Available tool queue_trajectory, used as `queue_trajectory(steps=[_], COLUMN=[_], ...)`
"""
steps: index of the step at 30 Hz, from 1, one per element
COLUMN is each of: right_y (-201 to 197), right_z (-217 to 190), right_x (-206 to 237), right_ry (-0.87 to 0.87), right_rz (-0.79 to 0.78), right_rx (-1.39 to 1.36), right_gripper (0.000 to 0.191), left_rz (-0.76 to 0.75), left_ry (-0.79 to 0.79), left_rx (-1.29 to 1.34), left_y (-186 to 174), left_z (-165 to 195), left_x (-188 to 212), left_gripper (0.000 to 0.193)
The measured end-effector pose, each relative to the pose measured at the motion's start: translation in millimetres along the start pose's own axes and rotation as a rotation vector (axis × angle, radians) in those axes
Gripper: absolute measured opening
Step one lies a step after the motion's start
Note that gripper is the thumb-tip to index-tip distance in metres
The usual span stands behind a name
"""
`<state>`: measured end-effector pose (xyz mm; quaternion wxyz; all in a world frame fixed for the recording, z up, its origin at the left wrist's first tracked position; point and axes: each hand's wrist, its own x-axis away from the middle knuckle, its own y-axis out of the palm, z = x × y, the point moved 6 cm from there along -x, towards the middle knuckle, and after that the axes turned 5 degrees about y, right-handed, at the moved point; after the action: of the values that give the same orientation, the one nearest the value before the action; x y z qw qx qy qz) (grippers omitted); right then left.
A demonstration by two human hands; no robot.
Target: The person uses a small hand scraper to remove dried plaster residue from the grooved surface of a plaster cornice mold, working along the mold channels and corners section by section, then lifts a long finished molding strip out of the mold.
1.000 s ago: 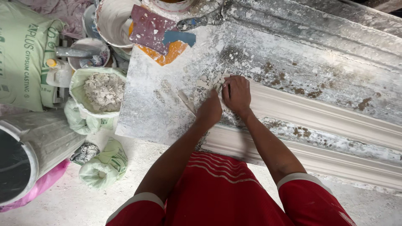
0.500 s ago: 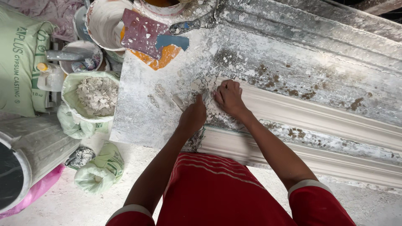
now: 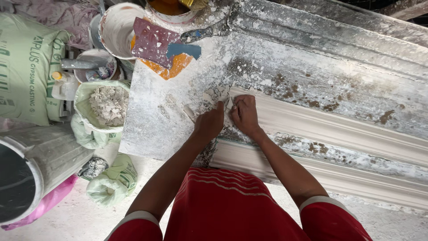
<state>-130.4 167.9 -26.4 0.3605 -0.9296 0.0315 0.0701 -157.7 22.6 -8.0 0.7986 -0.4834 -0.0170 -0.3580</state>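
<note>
A long white plaster moulding [image 3: 339,129] lies on a plaster-spattered work slab [image 3: 156,120], running off to the right. Both my hands meet at its left end. My left hand [image 3: 209,122] is curled, thumb up against a small white plaster chip [image 3: 228,103]. A pale narrow piece [image 3: 189,111] lies just left of its knuckles; whether the hand holds it is unclear. My right hand [image 3: 244,114] rests on the moulding's end with its fingers bent onto that edge and the chip.
At the slab's far edge lie maroon, blue and orange scraper cards [image 3: 154,42] and a trowel [image 3: 203,32]. On the left stand a white bucket [image 3: 116,27], a bag of plaster rubble [image 3: 107,105], a green sack [image 3: 24,67] and a grey drum [image 3: 40,165]. A second moulding [image 3: 356,178] runs nearer me.
Both hands stay together at the moulding's left end. My left hand has closed up against the right, its thumb now raised at the chip.
</note>
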Motion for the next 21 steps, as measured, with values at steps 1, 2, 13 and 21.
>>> queue_trajectory(steps=[1,2,13,21], right_y=[-2.2,-5.0,-14.0,-11.8], right_z=[-0.3,-0.5,1.7,13.5], right_x=[0.1,-0.2,-16.9,-5.5], right_ry=[-0.019,-0.038,-0.158,-0.148], right_rz=[0.007,0.013,0.021,0.005], right_rx=[0.000,-0.001,0.216,0.236], right_gripper=[0.004,0.004,0.009,0.031], left_rz=[-0.017,-0.034,-0.288,-0.655], left_ry=[-0.011,-0.008,-0.016,-0.289], left_rx=[0.009,0.002,0.030,0.247], left_y=[1.2,1.8,3.5,15.5], left_z=[0.5,1.4,14.0,30.4], left_x=[-1.2,-2.4,-51.5,-97.1], left_gripper=[0.042,0.043,0.039,0.057])
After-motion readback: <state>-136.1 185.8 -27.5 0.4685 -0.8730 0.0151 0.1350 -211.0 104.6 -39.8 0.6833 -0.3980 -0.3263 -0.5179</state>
